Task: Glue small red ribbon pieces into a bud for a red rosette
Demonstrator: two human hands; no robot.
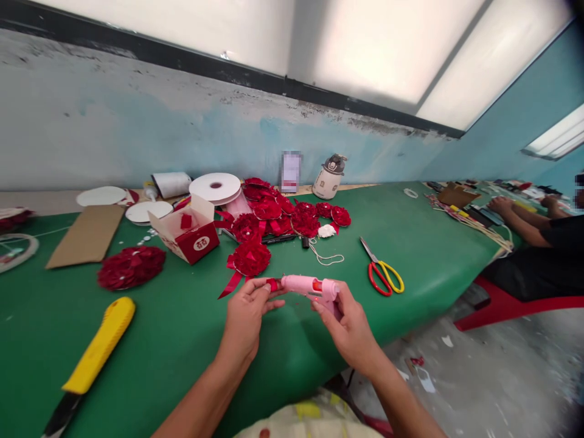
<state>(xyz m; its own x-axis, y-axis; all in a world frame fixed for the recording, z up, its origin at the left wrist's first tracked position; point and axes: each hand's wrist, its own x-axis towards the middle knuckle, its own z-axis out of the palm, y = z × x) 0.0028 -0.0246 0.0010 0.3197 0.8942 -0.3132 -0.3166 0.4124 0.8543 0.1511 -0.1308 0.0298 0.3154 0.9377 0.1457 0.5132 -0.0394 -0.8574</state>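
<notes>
My right hand is closed around a pink glue gun, which lies sideways with its nozzle toward the left. Pinched in the fingers of my left hand is a small piece of red ribbon, right at the nozzle tip. Whether tip and ribbon touch, I cannot tell. Both hands are above the green table near its front edge. Just beyond them lies a red fabric flower with ribbon tails, in front of a heap of similar red flowers.
Scissors with red and yellow handles lie to the right. On the left are a yellow-handled knife, a red-and-white box, cardboard and a ribbon spool. A bottle stands by the wall. A co-worker sits at far right.
</notes>
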